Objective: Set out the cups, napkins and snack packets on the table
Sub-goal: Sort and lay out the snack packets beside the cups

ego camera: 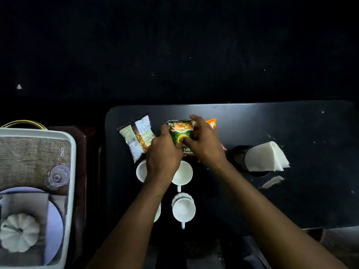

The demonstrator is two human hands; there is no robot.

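Both hands pinch the green snack packet (181, 133) at the worktop's (272, 121) far side, left hand (164, 152) on its left edge, right hand (204, 142) across its top and front; light, crinkly and slippery, it is probably best gripped by its sealed edges.

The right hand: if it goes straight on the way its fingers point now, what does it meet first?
The right hand points up-left across the green snack packet it already touches; beyond that, only bare dark table, though depth is unclear.
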